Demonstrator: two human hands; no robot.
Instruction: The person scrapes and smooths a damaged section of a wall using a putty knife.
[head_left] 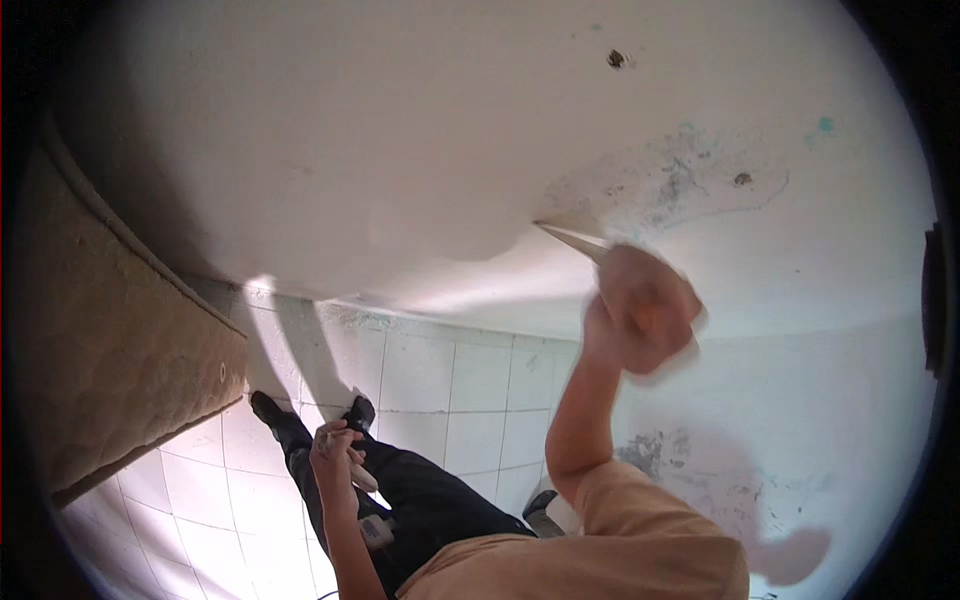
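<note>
My right hand [650, 310], blurred by motion, is closed round what looks like a putty knife [572, 238]. Its thin blade shows nearly edge-on, and the tip is at the pale wall [400, 130]. Just beyond the blade, a stained, flaking patch [675, 180] with grey marks spreads over the wall. Down by my thigh, my left hand [337, 445] has its fingers curled around a pale, elongated object [363, 478]; its kind cannot be made out.
A brown quilted mattress-like panel [140, 330] stands at the left. White floor tiles [415, 370] meet the wall. Dark holes [616, 60] mark the wall higher up. A small pale box [377, 532] lies against my trousers. More flaking [655, 452] shows at the lower right.
</note>
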